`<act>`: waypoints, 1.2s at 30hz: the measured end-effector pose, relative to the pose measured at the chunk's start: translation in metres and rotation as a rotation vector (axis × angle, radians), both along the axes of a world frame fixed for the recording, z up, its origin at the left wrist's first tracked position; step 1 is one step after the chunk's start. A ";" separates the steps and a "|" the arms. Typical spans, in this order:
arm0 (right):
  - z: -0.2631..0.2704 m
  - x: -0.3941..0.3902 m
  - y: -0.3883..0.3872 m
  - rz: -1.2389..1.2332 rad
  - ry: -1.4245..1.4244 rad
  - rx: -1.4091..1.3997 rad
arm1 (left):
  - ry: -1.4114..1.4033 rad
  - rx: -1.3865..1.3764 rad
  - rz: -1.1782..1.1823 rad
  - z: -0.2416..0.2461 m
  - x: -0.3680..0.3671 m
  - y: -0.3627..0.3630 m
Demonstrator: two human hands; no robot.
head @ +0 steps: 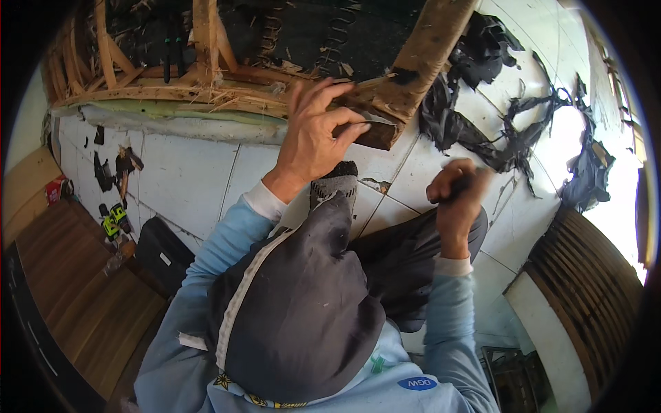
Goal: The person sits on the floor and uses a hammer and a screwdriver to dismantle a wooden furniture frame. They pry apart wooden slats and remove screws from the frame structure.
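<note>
My left hand (321, 129) is at the lower corner of an upholstered furniture frame (418, 67), its thumb and index finger pinching the edge of a thin flap (376, 124) there. Brown covering is wrapped over that end of the frame, and bare wood strips run to the left. Raised over my bent leg, my right hand (457, 191) is blurred and closed around a dark object that I cannot identify. Zigzag springs (338, 41) lie over dark cloth inside the frame.
Torn black sheeting (485, 129) is strewn over the white floor tiles at the right. Two green-and-black tools (115, 222) and a black case (162, 255) are at the left, near a wood-grain surface (77, 268). A slatted wooden piece (583, 289) stands at the right.
</note>
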State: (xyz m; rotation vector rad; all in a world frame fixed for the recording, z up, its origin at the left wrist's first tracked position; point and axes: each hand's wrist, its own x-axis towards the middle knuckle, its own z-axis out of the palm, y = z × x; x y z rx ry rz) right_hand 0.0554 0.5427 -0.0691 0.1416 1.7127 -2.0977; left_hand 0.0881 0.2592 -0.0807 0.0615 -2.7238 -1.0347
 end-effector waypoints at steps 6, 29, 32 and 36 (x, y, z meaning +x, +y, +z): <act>0.045 0.022 0.022 0.306 0.253 0.921 | -0.041 -0.080 0.034 -0.003 -0.006 -0.009; 0.018 0.102 -0.031 0.381 0.519 0.952 | -0.170 -0.059 -0.036 -0.009 -0.019 -0.021; 0.014 0.108 -0.036 0.360 0.561 0.995 | -0.146 -0.063 -0.019 -0.013 -0.017 -0.022; 0.011 0.127 -0.056 0.335 0.524 1.099 | -0.160 -0.036 -0.040 -0.013 -0.018 -0.021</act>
